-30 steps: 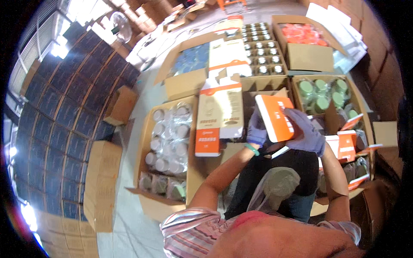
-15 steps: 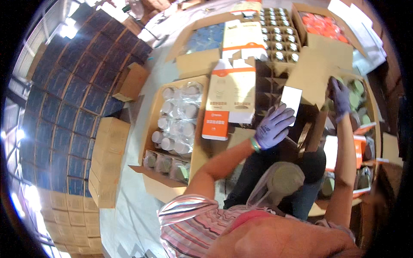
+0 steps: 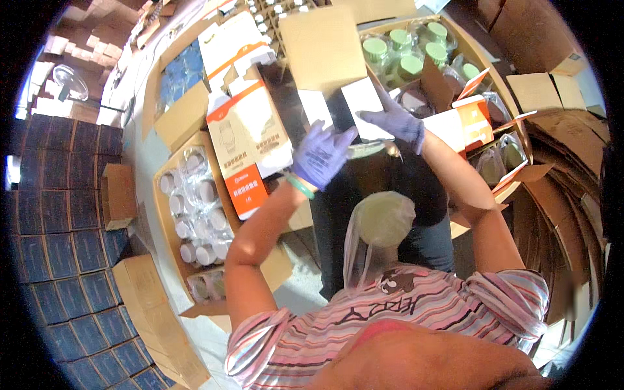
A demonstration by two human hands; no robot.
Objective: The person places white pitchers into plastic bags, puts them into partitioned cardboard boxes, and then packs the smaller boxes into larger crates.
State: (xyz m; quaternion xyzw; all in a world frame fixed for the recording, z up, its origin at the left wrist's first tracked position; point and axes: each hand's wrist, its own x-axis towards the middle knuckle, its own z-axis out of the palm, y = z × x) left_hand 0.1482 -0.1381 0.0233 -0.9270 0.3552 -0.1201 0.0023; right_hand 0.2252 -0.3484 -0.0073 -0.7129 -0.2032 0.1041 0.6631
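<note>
My left hand (image 3: 323, 155), in a purple glove, has its fingers spread beside a white panel (image 3: 315, 108). My right hand (image 3: 398, 125), gloved the same, grips the edge of a white carton flap (image 3: 361, 104), its thumb across the flap's face. A dark gap lies between the two white pieces. On my lap rests a plastic-wrapped container with a green lid (image 3: 387, 219). Left of my left hand lie flat white-and-orange printed cartons (image 3: 250, 133).
An open box holds bagged, pale-lidded containers (image 3: 201, 214) at left; another holds green-lidded ones (image 3: 409, 65) at far right. Orange-and-white cartons (image 3: 478, 123) stand near my right forearm. Stacked dark boxes (image 3: 62, 214) line the left. Folded cardboard (image 3: 559, 188) is at right.
My right hand has come left from the box of green-lidded containers to the white carton flap. My left hand's fingers have spread. The view has turned rightward.
</note>
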